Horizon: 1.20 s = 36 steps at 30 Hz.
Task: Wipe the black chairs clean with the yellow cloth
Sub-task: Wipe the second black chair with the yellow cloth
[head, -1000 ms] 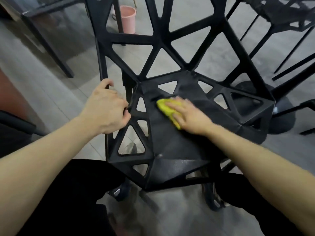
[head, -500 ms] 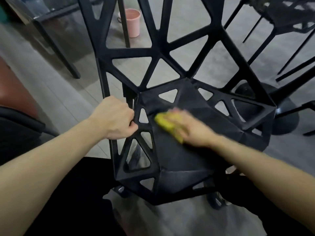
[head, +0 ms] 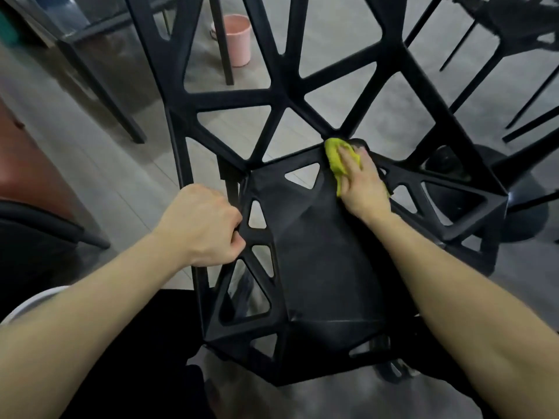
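A black plastic chair (head: pixel 320 267) with triangular cut-outs fills the middle of the view, its seat facing me. My right hand (head: pixel 363 182) presses the yellow cloth (head: pixel 335 155) flat against the back of the seat, where it meets the backrest struts. Most of the cloth is hidden under the fingers. My left hand (head: pixel 202 225) grips the left edge of the seat frame, fingers curled round a strut.
A pink bucket (head: pixel 237 40) stands on the grey floor behind the chair. Another black chair (head: pixel 514 28) is at the top right, with a round black base (head: pixel 526 213) at the right. A dark table leg (head: pixel 99 89) stands at the top left.
My right hand slid the cloth from the seat's left middle up and right to the back edge. The left hand kept its grip on the frame. The view shifted slightly.
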Each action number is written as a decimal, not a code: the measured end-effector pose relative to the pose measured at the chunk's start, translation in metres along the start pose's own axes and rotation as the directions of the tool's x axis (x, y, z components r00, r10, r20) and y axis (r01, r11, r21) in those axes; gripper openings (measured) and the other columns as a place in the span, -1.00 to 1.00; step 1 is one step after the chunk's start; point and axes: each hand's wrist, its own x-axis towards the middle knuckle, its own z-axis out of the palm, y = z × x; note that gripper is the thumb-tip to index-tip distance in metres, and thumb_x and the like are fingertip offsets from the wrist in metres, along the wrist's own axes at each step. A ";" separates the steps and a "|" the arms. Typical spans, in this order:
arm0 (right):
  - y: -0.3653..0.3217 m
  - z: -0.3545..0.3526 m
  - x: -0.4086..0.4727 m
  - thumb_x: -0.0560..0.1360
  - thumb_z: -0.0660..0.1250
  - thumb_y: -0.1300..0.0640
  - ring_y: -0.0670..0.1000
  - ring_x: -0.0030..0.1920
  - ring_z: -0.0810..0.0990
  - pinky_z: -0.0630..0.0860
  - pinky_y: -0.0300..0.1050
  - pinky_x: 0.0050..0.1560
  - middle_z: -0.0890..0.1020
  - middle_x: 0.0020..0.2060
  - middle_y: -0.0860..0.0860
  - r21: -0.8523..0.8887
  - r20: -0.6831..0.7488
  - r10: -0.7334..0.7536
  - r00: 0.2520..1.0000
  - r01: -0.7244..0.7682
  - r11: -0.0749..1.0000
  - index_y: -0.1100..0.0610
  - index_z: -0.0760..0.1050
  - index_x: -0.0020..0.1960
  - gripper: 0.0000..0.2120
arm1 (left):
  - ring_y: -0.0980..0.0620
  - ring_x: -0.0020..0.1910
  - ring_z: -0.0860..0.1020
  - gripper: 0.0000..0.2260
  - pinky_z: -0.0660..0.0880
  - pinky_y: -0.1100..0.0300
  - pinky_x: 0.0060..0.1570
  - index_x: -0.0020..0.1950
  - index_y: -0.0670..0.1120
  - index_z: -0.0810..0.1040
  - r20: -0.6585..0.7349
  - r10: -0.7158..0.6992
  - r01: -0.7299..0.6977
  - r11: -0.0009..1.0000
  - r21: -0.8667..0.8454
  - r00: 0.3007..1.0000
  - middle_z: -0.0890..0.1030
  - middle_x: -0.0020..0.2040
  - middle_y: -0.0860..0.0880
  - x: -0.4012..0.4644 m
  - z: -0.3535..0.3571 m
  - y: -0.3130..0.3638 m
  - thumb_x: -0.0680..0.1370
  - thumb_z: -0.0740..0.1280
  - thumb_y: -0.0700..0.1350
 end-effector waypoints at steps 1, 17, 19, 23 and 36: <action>-0.013 0.010 0.002 0.61 0.23 0.22 0.26 0.64 0.23 0.28 0.29 0.60 0.32 0.62 0.20 0.034 -0.070 0.073 0.995 -0.071 0.997 0.02 0.33 0.64 -0.40 | -0.10 -0.36 0.47 -0.66 0.51 0.03 -0.17 -0.41 -0.05 0.42 -0.002 -0.004 0.004 1.000 -0.001 1.000 0.41 -0.45 0.02 0.000 0.000 0.000 0.43 0.12 0.14; -0.085 0.046 -0.018 0.43 0.20 0.29 0.32 0.44 0.44 0.33 0.21 0.56 0.50 0.42 0.27 0.141 0.002 -0.122 0.992 0.121 0.983 0.15 0.50 0.51 -0.36 | -0.04 -0.44 0.40 -0.68 0.31 0.14 -0.35 -0.41 -0.06 0.46 -0.002 -0.008 0.008 1.000 0.023 1.000 0.41 -0.46 0.03 0.003 -0.005 0.000 0.40 0.20 0.13; -0.117 0.048 -0.064 0.52 0.25 0.29 0.16 0.55 0.36 0.23 -0.01 0.63 0.45 0.50 0.16 0.285 0.170 -0.322 0.931 0.267 0.921 0.02 0.47 0.56 -0.39 | -0.06 -0.41 0.41 -0.69 0.25 0.13 -0.34 -0.39 -0.05 0.47 0.010 -0.010 0.010 0.999 0.044 1.000 0.40 -0.44 0.03 0.003 -0.005 0.002 0.40 0.19 0.14; -0.052 0.010 -0.065 0.49 0.21 0.31 0.11 0.59 0.33 0.12 -0.17 0.64 0.45 0.53 0.12 0.191 0.262 -0.446 0.856 0.407 0.893 0.00 0.42 0.60 -0.32 | -0.03 -0.44 0.41 -0.70 0.29 0.16 -0.37 -0.41 -0.04 0.46 0.005 -0.006 0.006 0.998 0.060 1.000 0.39 -0.48 0.04 0.002 -0.005 0.002 0.38 0.20 0.14; -0.059 -0.034 -0.131 0.60 0.37 0.12 0.04 0.43 0.54 0.33 -0.16 0.54 0.61 0.42 0.03 0.226 0.252 -0.508 0.824 0.460 0.859 -0.03 0.54 0.49 -0.54 | -0.01 -0.34 0.49 -0.71 0.23 0.14 -0.34 -0.32 0.00 0.48 0.003 -0.011 0.011 0.996 0.091 1.000 0.48 -0.41 0.04 0.003 -0.007 0.004 0.43 0.14 0.16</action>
